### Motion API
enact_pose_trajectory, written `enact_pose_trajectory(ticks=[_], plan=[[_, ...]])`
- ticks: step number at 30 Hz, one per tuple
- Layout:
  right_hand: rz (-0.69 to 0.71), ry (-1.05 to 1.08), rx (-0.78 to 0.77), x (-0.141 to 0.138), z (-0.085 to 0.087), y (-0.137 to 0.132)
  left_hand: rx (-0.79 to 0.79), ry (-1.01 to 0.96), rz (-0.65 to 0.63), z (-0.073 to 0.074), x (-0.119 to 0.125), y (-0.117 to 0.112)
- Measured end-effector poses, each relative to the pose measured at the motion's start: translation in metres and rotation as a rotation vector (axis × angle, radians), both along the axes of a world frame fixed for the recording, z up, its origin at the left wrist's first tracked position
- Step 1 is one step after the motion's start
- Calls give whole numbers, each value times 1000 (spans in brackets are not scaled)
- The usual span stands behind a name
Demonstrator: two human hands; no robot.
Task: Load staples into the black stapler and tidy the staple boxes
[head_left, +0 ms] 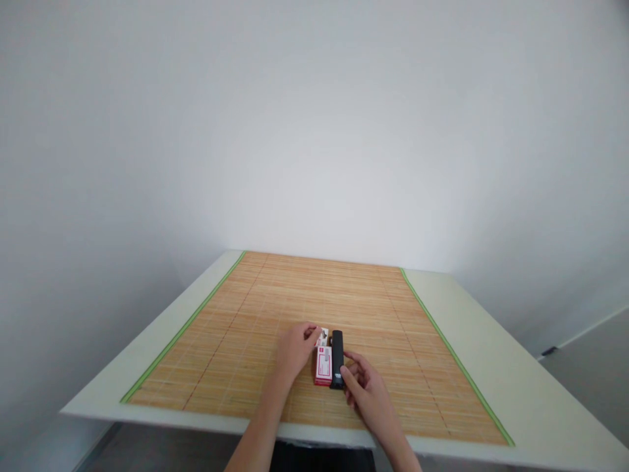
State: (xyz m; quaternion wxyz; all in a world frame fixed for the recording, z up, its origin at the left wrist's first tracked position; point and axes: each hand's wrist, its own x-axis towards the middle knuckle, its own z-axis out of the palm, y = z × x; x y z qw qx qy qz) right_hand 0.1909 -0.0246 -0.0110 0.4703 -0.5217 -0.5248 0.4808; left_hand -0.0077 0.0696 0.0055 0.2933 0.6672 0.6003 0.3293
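A black stapler (337,360) lies lengthwise on the bamboo mat (295,288), near the table's front. Against its left side sits a red-and-white staple box (324,364). Just behind that box is a second, smaller white-and-red box (322,337), partly covered by fingers. My left hand (295,347) reaches in from the left, its thumb and fingers closed at the smaller box. On the other side my right hand (362,387) has curled fingers, with thumb and index fingertip at the stapler's right edge. The undersides of both hands are hidden.
The mat has green edging (437,328) and covers the middle of a white table (472,334). White walls (334,164) stand behind and at the sides. A small dark object (549,351) shows beyond the table's right edge.
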Motion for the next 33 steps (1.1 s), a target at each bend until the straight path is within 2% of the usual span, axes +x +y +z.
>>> enact_pose_trajectory(ticks=[7,11,16,24,27,30,33], plan=[[-161,-196,173,-1,-6,-20,35,-120,53,3,9,-22],[-103,-436,275,-2,-16,-26,61,-248,170,2,21,-44],[-47,-679,349,-8,-23,-21,-135,-729,181,-7,44,-69],[-51,-693,347,-11,-18,-26,-261,-816,283,-13,62,-89],[-17,-672,321,0,-11,-23,-261,-827,256,-15,72,-89],[4,-694,308,28,-7,-16,-238,-825,177,-17,91,-83],[-17,-711,293,69,-5,-8,-208,-728,-7,-18,117,-70]])
